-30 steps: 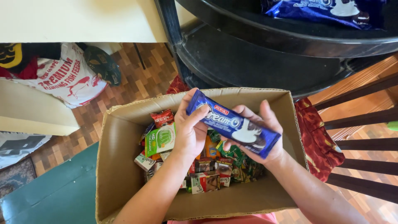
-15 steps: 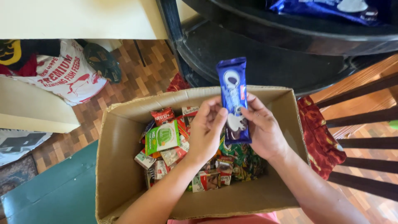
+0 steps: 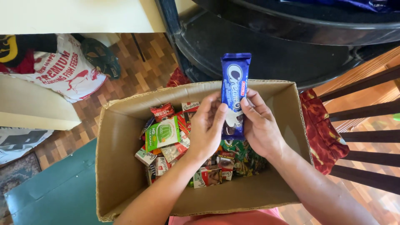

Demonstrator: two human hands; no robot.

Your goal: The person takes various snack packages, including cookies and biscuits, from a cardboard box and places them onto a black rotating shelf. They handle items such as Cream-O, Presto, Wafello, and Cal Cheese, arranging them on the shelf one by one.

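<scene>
Blue cookie packet (image 3: 234, 89) stood upright above the cardboard box (image 3: 121, 162) (seen from the head camera), pinched at its lower half between the left hand (image 3: 207, 127) and right hand (image 3: 260, 125), fingers of both pressed against its sides over small snack packs (image 3: 166, 137).

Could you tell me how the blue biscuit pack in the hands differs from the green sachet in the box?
The blue biscuit pack is long and narrow; the green sachet is short and squarish. The pack is held upright above the cardboard box by the left hand and right hand; the sachet lies untouched among the other packets. Both are sealed wrappers.
</scene>
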